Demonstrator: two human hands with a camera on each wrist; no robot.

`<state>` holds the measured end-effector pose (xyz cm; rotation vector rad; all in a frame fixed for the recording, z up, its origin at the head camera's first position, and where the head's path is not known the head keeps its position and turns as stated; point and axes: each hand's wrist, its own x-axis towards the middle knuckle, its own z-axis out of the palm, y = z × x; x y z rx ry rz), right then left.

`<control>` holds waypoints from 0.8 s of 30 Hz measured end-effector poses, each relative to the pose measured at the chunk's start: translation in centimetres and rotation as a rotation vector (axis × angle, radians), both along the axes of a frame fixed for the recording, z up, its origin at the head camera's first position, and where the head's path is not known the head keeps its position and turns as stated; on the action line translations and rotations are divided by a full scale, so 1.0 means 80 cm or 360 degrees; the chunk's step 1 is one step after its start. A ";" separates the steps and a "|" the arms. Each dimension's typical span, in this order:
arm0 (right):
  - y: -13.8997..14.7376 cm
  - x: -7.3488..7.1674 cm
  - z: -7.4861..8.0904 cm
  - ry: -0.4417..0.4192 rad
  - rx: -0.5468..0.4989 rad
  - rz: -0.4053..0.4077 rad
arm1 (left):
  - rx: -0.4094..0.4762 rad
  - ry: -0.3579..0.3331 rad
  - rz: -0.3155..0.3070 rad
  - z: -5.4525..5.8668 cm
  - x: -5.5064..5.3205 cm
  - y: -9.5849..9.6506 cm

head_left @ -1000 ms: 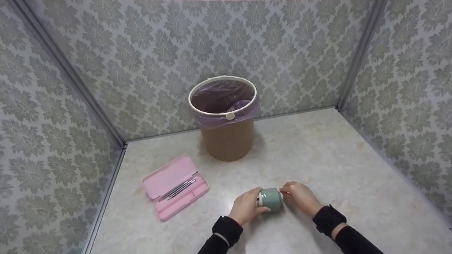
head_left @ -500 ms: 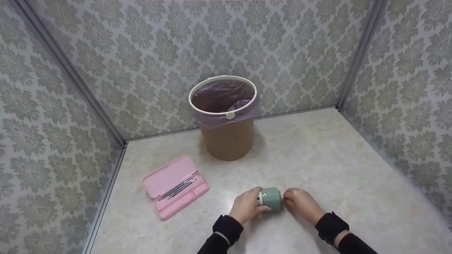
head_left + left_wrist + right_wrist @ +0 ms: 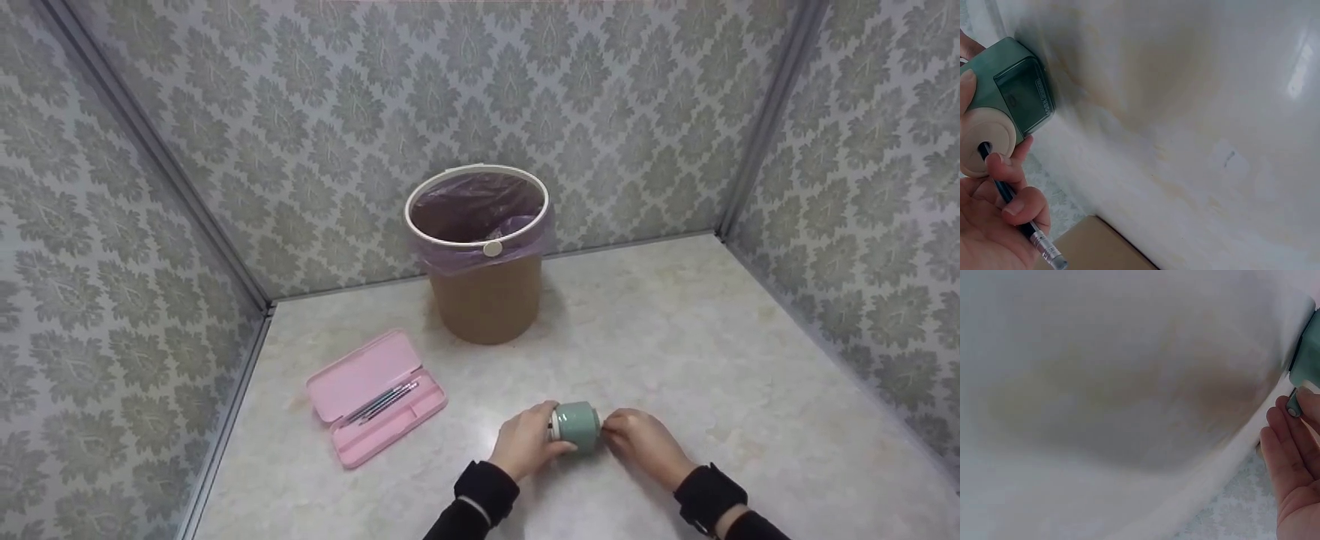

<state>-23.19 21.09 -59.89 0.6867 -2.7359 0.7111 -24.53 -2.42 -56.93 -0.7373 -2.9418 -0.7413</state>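
Wears black bands at both wrists, closest to the view. Just past them, grips a glossy green, rounded plastic pencil sharpener by its cream end with the left hand. With curled fingers of that same hand, also holds a slim dark pencil with a silver collar and grey end, set into the hole of a round cream disc. With the right hand, pinches a small green knob with a pale tip between thumb and fingertips at the sharpener's opposite end. As for the sharpener, appears to rest on the pale marbled surface, directly between the hands and touched by both, so nearer to neither. Runs lengthwise from left to right, roughly in line with the pencil, with the hole toward the left palm and the knob toward the right fingertips. Farther off, well apart to the left and nearer the left hand, find a long pink plastic case lying open, with several slim patterned pencils slanting inside. Beyond, see a tall round brown bin with a cream rim and translucent purple liner. Behind it, note grey-green leaf-patterned panels.
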 end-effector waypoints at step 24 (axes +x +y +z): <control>0.002 0.019 -0.001 0.0077 -0.0004 0.0019 | -0.0026 0.0002 0.0024 0.000 -0.001 0.002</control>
